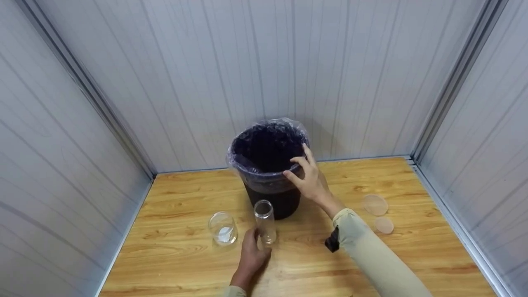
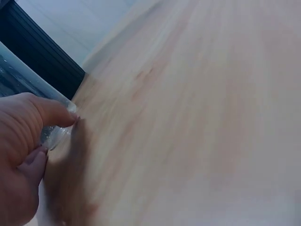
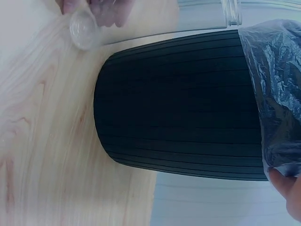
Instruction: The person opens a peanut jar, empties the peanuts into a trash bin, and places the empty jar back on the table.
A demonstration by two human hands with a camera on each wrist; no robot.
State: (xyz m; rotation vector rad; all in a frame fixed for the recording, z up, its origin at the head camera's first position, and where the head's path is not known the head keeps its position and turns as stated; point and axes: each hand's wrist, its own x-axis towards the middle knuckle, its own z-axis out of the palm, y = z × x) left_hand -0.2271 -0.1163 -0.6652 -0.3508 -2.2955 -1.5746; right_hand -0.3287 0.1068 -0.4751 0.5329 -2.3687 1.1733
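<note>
A black trash can, lined with a translucent plastic bag, stands against the back wall. My right hand is at the bag-covered rim on the right, its fingers bent over the edge. In the right wrist view the thumb presses the bag at the rim. With my left hand I hold a tall clear glass jar low down, upright in front of the can. The left wrist view has thumb and fingers round the jar's base. The jar's mouth is uncovered.
A short clear glass cup with a white patch at its bottom stands left of the jar. Two round translucent lids lie on the wooden tabletop at the right. Pale panel walls enclose the back and sides.
</note>
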